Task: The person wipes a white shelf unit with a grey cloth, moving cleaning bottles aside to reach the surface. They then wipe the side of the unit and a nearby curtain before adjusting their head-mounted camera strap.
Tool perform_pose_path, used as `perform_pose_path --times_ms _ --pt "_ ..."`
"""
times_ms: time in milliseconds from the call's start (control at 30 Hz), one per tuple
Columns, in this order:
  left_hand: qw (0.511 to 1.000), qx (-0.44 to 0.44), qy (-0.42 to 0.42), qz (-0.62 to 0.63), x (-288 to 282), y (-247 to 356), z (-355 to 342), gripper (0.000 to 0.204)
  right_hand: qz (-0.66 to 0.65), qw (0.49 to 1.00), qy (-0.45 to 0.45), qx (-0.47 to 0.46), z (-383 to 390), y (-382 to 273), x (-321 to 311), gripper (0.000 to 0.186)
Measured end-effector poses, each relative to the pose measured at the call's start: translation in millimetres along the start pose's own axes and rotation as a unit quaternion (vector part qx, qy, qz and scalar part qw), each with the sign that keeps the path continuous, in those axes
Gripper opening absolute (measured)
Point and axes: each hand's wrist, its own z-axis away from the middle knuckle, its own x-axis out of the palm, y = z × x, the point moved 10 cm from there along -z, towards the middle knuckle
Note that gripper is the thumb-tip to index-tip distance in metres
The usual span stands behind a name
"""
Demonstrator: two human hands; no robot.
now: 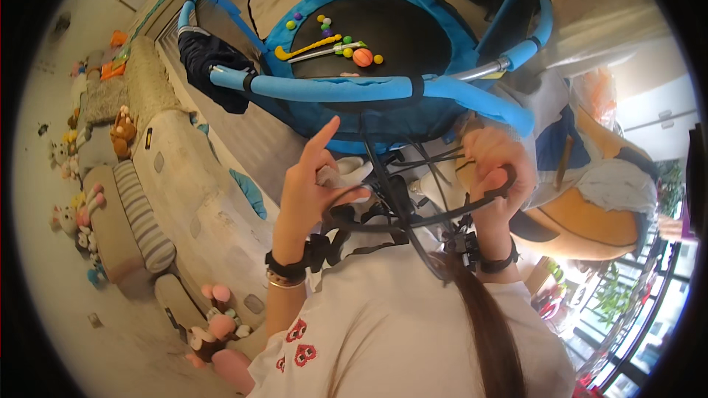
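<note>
My left hand (308, 186) is raised in front of me, its index finger stretched up and its thumb spread out to the right. One end of the black cord's loop passes close by the thumb; whether they touch is unclear. To the right, my right hand (501, 166) is closed around the black cord (450, 218), which curves between the two hands. More black strands cross and hang in the middle. Both wrists wear black straps with small devices. Beyond the hands stands a round trampoline with a blue padded rail (332, 88).
On the trampoline's black mat (398, 22) lie small coloured balls, an orange ball (362, 57) and a yellow stick (310, 47). Dark cloth (214, 66) hangs over the rail at left. A sofa (188, 177) with plush toys runs along the left; a large yellow-brown cushioned object (582, 225) sits right.
</note>
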Motion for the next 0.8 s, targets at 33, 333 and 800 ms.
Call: perform_pose_path --times_ms 33,333,800 --pt "1.000 0.003 0.005 0.015 -4 11 -1 0.066 0.005 1.000 0.001 -0.005 3 1 3 0.040" --pt "1.000 0.010 0.002 -0.001 -11 51 -12 0.016 -0.115 0.981 -0.076 0.135 17 15 -1 0.048" --pt "0.993 0.068 -0.080 0.046 16 42 -21 0.017 -0.186 0.883 -0.419 0.097 2 -11 48 0.131"
